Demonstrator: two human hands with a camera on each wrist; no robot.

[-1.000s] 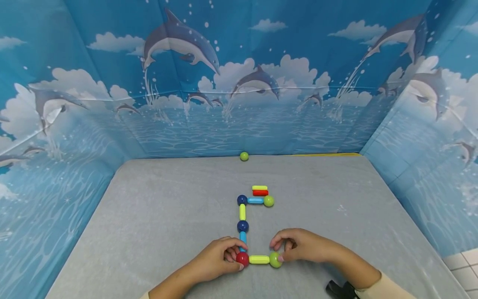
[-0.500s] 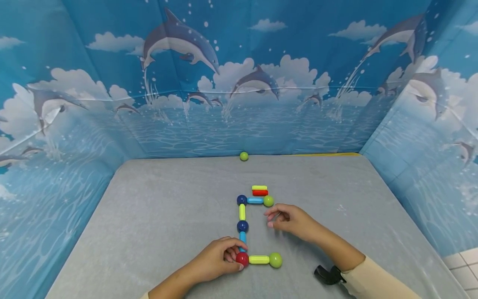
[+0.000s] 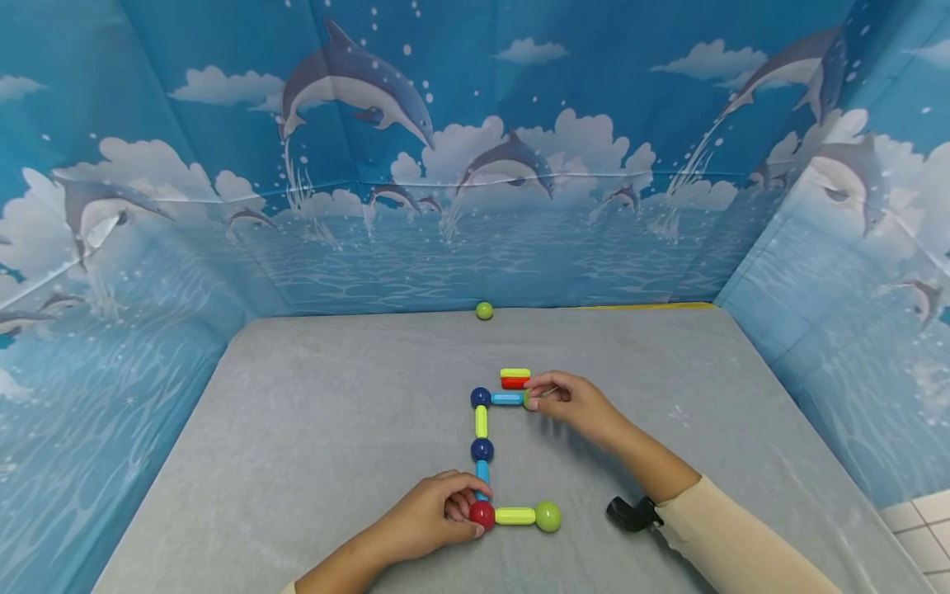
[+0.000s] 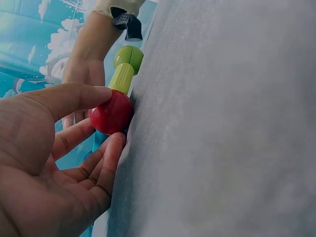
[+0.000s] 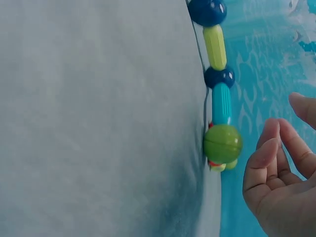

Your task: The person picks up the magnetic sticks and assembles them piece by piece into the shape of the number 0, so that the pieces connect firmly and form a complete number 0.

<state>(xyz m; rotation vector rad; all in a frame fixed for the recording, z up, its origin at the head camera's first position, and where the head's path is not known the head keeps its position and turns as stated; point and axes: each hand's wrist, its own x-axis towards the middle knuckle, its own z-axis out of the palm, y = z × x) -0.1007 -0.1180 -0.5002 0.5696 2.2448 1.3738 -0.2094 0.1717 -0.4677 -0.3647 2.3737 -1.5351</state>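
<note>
Head view: the right hand (image 3: 579,406) has left the near green ball (image 3: 547,516) and is beside the far green ball (image 5: 222,143); a dolphin curtain (image 3: 490,247) backs the grey surface (image 3: 334,396). Left wrist view: the left hand (image 4: 39,158) pinches the red ball (image 4: 111,114) on the surface. Right wrist view: the right thumb (image 5: 303,108) stands apart from the fingers (image 5: 259,165).

Two rods (image 3: 514,379) lie just behind the ball-and-rod chain (image 3: 482,450) on the table (image 3: 334,412).
</note>
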